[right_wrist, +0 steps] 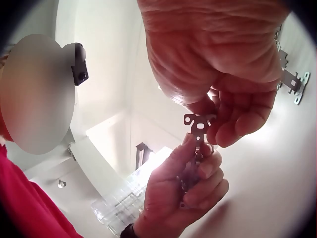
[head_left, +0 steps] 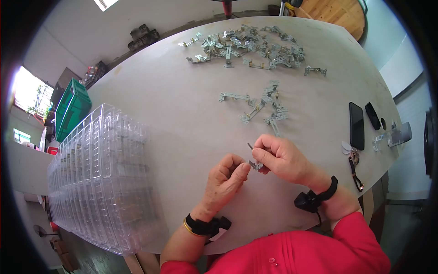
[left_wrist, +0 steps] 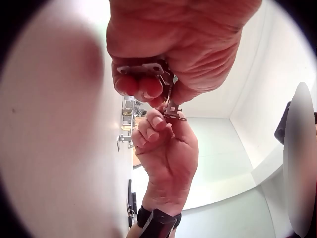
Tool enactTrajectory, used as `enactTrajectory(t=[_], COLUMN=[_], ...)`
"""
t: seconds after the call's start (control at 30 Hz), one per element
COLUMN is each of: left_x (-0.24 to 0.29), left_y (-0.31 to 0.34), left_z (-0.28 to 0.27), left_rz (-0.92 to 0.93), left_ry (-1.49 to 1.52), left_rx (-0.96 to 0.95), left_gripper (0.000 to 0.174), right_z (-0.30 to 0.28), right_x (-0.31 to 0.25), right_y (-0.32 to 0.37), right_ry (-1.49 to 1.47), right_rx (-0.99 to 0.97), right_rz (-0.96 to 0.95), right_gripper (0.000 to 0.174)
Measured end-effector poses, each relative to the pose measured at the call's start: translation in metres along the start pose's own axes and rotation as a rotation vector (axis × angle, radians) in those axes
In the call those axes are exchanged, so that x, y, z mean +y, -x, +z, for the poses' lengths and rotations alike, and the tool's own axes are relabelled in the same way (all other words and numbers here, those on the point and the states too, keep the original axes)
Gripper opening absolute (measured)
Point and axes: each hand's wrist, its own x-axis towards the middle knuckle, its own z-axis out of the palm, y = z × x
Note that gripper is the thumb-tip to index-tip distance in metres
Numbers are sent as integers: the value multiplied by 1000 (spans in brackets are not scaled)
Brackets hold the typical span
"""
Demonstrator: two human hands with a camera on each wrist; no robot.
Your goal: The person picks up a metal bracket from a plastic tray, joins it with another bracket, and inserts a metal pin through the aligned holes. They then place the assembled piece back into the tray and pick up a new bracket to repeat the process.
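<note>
- the left hand (right_wrist: 183, 186) has its grip curled round a metal bracket (right_wrist: 198, 133), raised over the counter (head_left: 191, 123).
- the right hand (head_left: 285, 160) seems to pinch the bracket's flanged end, though its fingers partly hide the contact.
- loose brackets (head_left: 254, 111) lie beyond the hands, before a larger heap (head_left: 242, 41); clear plastic trays (head_left: 98, 155) stand leftward.
- a slack pinch could let the bracket twist or drop; uneven pressure might bend its thin flange.

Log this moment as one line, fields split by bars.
left hand: grips metal bracket | right hand: fingers at the bracket's end | loose brackets: heaped farther off | clear trays: stacked to the left
</note>
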Motion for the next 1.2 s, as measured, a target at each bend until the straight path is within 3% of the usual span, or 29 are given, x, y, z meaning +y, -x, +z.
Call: enactTrajectory(t=[0.33,0.43,0.53,0.57,0.63,0.67,0.73,0.87,1.2], left_x=[5,3,1,3,8,5,6,4,5], left_y=[0,0,1,1,-1,-3,-4,-5,-5], left_z=[-6,-9,1,-1,-8,-10,-10,-9,-15], left_rz=[0,74,35,34,-108,-110,-110,-105,-107], left_ry=[-95,-201,-83,-84,9,82,89,90,154], left_rx=[-48,-176,-112,-110,29,57,71,87,33], left_gripper=[22,22,21,21,20,21,21,22,24], right_z=[3,5,-2,-3,-6,-7,-5,-4,-1], right_x=[4,1,3,4,5,6,6,-1,-3], right_y=[-1,0,-3,-4,-4,-4,-6,-2,-3], right_ry=[193,197,26,25,100,103,205,286,411], right_rx=[65,160,179,177,113,120,63,-26,-58], right_rz=[-105,-141,-197,-197,-422,-422,-611,-567,-721], right_gripper=[21,18,12,12,5,5,3,3,13])
